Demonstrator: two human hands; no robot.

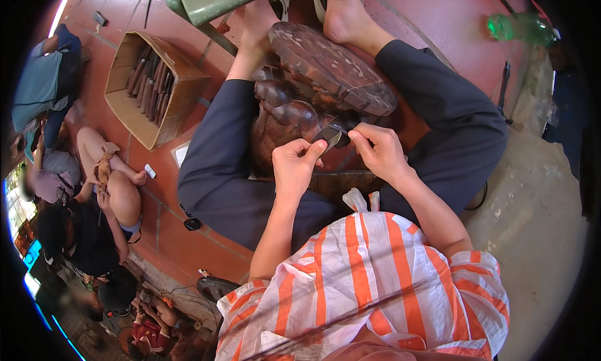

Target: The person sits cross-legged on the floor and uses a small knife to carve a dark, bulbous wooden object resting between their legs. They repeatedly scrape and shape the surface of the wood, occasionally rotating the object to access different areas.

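A large dark brown wood carving point(285, 117) with rounded lobes lies between my legs, its flat oval base point(335, 67) tilted toward the far side. Above the near part of the carving my two hands face each other. My left hand point(297, 164) is closed, pinching a small dark flat piece point(328, 134) with a pale edge, perhaps folded sandpaper. Close to its other end, my right hand point(379, 149) is closed too, thumb and forefinger pressed together at a dark bit whose kind I cannot make out.
A cardboard box point(178, 79) of dark wooden-handled tools stands on the red tiles at left. A green stool point(216, 1) is at the far edge, a green plastic bottle point(519, 29) at far right. Several people sit on the left, one holding a small brown carving point(105, 167).
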